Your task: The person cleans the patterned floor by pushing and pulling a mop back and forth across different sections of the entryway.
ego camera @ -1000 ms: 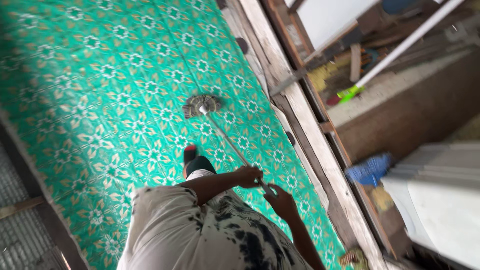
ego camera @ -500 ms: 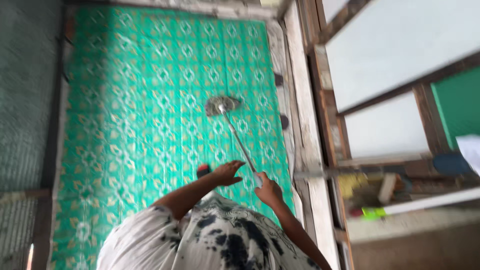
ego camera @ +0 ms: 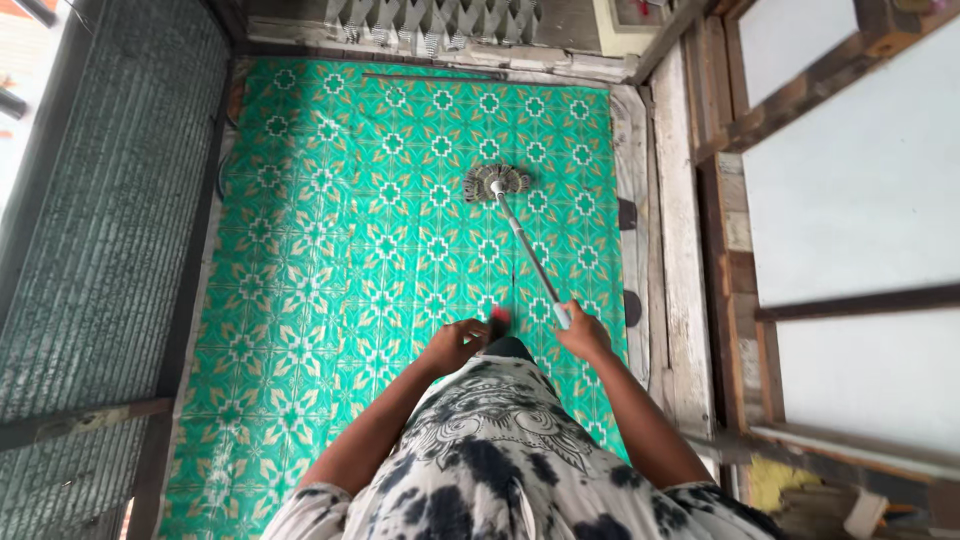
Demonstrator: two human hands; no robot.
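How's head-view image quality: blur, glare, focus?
Head view: mostly sharp; floor covering pattern and mop head crisp. Left hand slightly soft, right hand clearer on the mop handle. Blown-out daylight top-left; white wall panels bright, featureless. Soft light, no hard shadows.

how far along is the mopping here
Hard to judge what is done: the green patterned floor shows no clear wet or dry areas. In hand: the right hand grips the mop handle, with the mop head resting on the floor toward the far end, right of centre. The left hand is off the handle. The mop covers only that one spot; the left side and near strip show no mop contact.
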